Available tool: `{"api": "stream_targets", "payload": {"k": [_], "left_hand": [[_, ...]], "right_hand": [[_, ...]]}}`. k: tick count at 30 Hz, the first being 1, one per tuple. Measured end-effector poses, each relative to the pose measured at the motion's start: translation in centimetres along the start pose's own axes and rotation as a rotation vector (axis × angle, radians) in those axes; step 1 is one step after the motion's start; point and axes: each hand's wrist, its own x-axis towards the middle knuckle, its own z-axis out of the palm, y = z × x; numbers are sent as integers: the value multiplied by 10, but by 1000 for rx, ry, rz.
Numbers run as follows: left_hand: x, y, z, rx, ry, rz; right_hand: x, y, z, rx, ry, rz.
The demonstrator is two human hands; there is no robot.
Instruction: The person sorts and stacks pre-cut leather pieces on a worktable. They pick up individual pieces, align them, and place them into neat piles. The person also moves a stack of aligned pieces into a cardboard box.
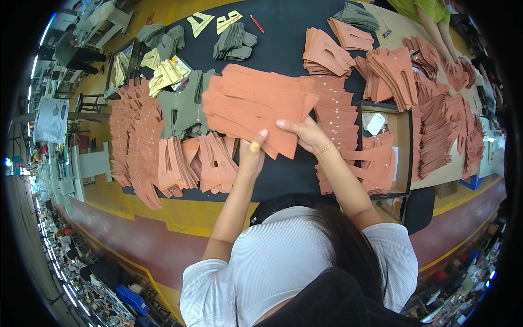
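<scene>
A fanned stack of flat orange cut pieces, leather-like with rows of small holes, is held up above the dark table. My left hand grips its lower edge, thumb on top. At the lower right edge my right hand pinches the same stack, thumb over the front and fingers hidden behind. Below the left side of the stack lie bundles of slotted orange pieces. An overlapping column of orange pieces with small white marks runs down just right of my right hand.
Grey-green pieces and yellow pieces lie at the left, beside a long spread of orange pieces. A red pen rests at the back. An open box stands at the right. Another person's arms reach over orange piles.
</scene>
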Motion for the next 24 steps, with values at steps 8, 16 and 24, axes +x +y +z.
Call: {"api": "stream_targets", "payload": {"k": [8,16,24], "left_hand": [[-76,76,-17,658,-340,-284],[-75,62,-38,1210,-355,-364],[-67,-49,-81,993,-60,-325]], "right_hand": [[-61,-32,-22,-857,-193,83],[-17,18,-20,-1091,-790,107],[-24,106,-57,-1401,-30,-184]]}}
